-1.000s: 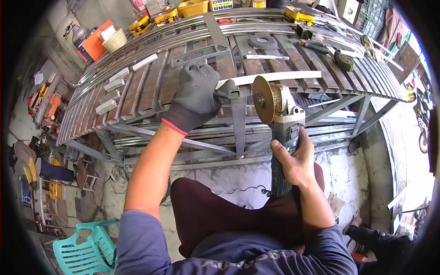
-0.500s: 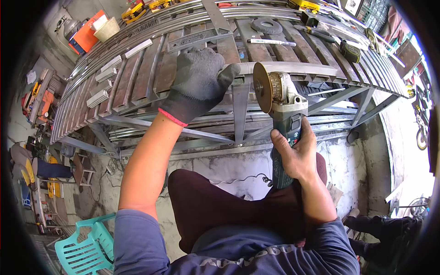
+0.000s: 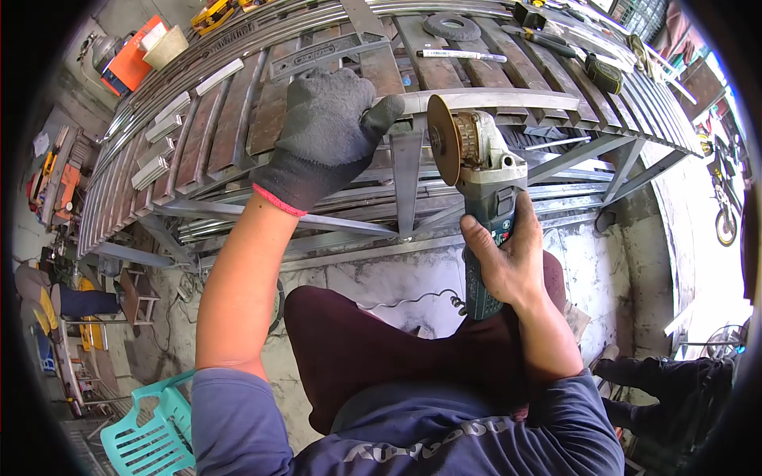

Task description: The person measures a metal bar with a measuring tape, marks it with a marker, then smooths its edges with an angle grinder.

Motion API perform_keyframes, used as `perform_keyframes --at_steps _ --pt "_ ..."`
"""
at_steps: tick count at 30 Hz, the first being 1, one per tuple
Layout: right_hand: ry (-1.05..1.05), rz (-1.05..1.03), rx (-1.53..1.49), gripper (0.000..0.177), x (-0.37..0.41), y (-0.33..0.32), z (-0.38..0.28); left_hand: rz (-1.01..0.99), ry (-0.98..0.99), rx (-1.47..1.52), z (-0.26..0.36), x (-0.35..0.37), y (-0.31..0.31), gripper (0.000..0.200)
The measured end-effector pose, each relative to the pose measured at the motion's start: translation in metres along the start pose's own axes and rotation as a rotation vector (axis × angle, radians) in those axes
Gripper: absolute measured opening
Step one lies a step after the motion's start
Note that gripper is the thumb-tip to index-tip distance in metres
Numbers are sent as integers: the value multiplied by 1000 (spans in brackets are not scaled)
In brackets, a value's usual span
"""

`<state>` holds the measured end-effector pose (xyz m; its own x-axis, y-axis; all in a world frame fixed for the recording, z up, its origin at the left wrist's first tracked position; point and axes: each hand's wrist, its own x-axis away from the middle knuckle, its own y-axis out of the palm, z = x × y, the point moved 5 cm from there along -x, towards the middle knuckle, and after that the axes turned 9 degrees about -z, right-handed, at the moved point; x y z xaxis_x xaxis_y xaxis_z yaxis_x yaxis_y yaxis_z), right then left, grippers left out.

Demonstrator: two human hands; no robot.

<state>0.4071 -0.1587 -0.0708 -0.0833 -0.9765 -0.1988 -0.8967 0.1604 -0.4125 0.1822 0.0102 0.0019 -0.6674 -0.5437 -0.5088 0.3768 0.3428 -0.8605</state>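
Observation:
My left hand (image 3: 327, 119), in a dark grey work glove with a red cuff, is closed on the end of a flat metal bar (image 3: 516, 99) at the front edge of the slatted steel bench. The bar runs out to the right past the glove. My bare right hand (image 3: 508, 254) wraps the green body of an angle grinder (image 3: 494, 202), held upright over my lap. Its thin brown cutting disc (image 3: 444, 143) stands edge-on beside the bar and overlaps it in this view. A coiled cord hangs near the grinder's lower end.
On the slatted bench (image 3: 230, 119) lie a steel square (image 3: 313, 57), a marker (image 3: 460, 55), a grinding disc (image 3: 452, 27), a tape measure (image 3: 603, 75) and short cut metal pieces (image 3: 164, 128). A green plastic chair (image 3: 151, 432) stands at lower left. People are at both sides.
The whole view has shifted a little, so the bench and hands appear slightly further left and up. Both hands keep their holds on the bar and the grinder.

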Motion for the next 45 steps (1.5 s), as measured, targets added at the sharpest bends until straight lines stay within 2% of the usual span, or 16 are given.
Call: perform_keyframes --at_steps 5,8,11,14,45 --pt "2 -8 36 54 0 0 1 58 55 -47 2 0 0 65" --pt "7 -18 23 54 -1 1 5 -19 -8 -54 2 0 1 62" --pt "-2 -17 18 53 -1 1 5 -14 18 -82 1 1 3 60" --pt "7 -26 7 53 -2 1 2 58 147 -125 7 0 -2 48" --pt "20 -33 52 53 -3 2 1 -49 14 -88 3 -1 -1 72"
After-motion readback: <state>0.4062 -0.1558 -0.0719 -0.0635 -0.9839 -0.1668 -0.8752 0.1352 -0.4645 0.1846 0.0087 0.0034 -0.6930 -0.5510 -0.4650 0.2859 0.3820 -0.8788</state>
